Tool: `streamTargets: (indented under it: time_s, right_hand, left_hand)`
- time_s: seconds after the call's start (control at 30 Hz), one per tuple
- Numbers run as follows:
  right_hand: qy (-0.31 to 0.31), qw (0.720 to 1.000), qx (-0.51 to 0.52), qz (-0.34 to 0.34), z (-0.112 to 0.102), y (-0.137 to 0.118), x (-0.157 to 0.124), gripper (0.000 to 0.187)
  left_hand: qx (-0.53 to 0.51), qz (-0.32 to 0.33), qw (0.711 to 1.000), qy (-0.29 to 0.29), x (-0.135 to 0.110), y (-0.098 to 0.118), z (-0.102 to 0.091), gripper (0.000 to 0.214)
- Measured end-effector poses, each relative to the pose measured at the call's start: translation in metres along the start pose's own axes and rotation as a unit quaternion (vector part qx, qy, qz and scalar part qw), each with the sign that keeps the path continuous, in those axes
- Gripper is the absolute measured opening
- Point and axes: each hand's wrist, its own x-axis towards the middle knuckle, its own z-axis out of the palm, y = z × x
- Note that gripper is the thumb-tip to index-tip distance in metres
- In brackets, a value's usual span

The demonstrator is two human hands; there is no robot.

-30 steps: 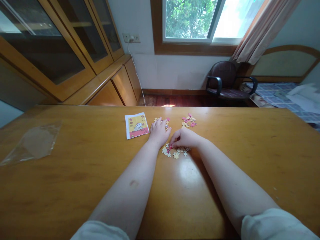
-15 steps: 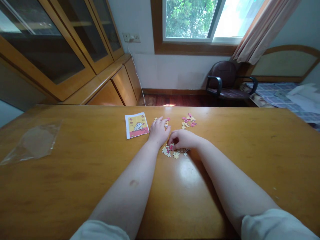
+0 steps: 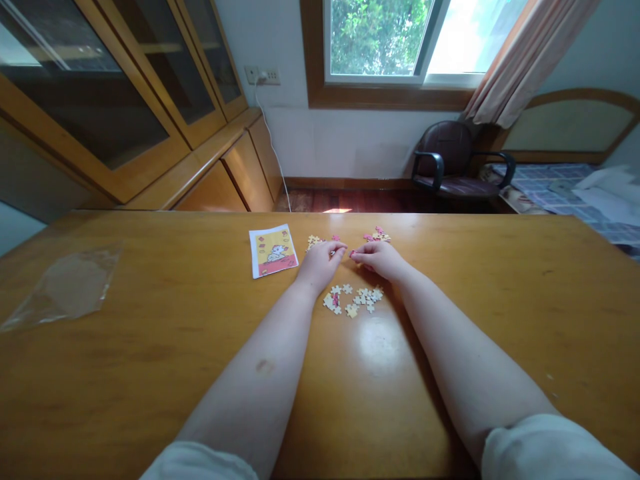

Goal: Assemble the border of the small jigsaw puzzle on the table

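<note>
My right hand [image 3: 381, 259] pinches a small pink puzzle piece [image 3: 353, 253] between thumb and fingertips, just above or on the table. Facing it, my left hand [image 3: 323, 260] has its fingers drawn together; whatever they may hold is too small to make out. Cream puzzle pieces [image 3: 365, 298], with a few pink ones among them, lie loosely nearer to me. Behind my left hand are yellow and pink pieces [image 3: 313, 241], partly covered by it. Another group of pink and yellow pieces [image 3: 379, 235] lies beyond my right hand, which hides part of it.
A picture card [image 3: 274, 251] with a white animal on yellow and pink lies left of my left hand. Farther left is a clear plastic bag [image 3: 67, 283] on the wooden table [image 3: 150, 353]. Past the far edge stands an office chair [image 3: 450, 160].
My right hand has moved away from the near pieces, up and slightly right, with a pink puzzle piece. My left hand's fingers have drawn together and turned toward it.
</note>
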Motion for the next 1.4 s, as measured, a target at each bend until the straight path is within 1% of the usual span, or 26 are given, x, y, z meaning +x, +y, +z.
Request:
streamTargets:
  time_s: [0.13,0.3,0.5,0.7,0.8,0.9,0.93,1.0,1.1,1.2,1.27,1.4]
  right_hand:
    - [-0.009,1.000,0.012,0.000,-0.001,0.004,0.003,0.042]
    - [-0.016,1.000,-0.013,0.000,-0.003,0.002,0.001,0.045]
    - [-0.025,0.999,-0.036,-0.006,-0.004,0.001,0.002,0.043]
    - [-0.032,0.999,-0.036,-0.007,-0.006,0.003,0.003,0.042]
    - [-0.010,0.999,-0.038,-0.005,-0.006,0.005,0.004,0.042]
    - [0.059,0.998,-0.038,-0.009,-0.005,0.008,0.007,0.040]
    - [0.082,0.996,-0.036,-0.016,-0.005,0.009,0.009,0.039]
    - [0.108,0.993,-0.033,-0.039,-0.005,0.012,0.011,0.036]
    - [0.113,0.989,-0.041,-0.082,-0.004,0.013,0.013,0.029]
    - [0.107,0.988,-0.037,-0.102,-0.003,0.013,0.013,0.022]
    - [0.099,0.989,-0.034,-0.101,-0.002,0.012,0.011,0.022]
    - [0.091,0.988,-0.058,-0.110,0.000,0.010,0.008,0.021]
  left_hand:
    - [-0.005,0.027,0.999,-0.022,-0.001,0.002,0.001,0.021]
    - [0.006,0.055,0.998,-0.026,-0.003,0.003,0.001,0.028]
    - [-0.001,0.061,0.998,-0.027,-0.002,0.000,0.003,0.025]
    - [0.013,0.045,0.999,-0.015,-0.002,-0.002,0.004,0.017]
    - [0.030,0.036,0.999,-0.008,-0.002,-0.001,0.002,0.017]
    - [0.073,0.038,0.997,-0.003,-0.003,0.000,0.001,0.017]
    - [0.090,0.041,0.995,-0.008,-0.003,0.000,0.001,0.016]
    - [0.119,0.050,0.991,-0.027,-0.004,0.000,0.002,0.013]
    - [0.137,0.052,0.988,-0.038,-0.004,0.000,0.004,0.013]
    - [0.126,0.046,0.991,-0.020,-0.003,-0.001,0.004,0.024]
    - [0.101,0.042,0.994,-0.008,-0.003,-0.001,0.003,0.030]
    - [0.031,0.039,0.999,-0.009,-0.002,-0.001,0.001,0.023]
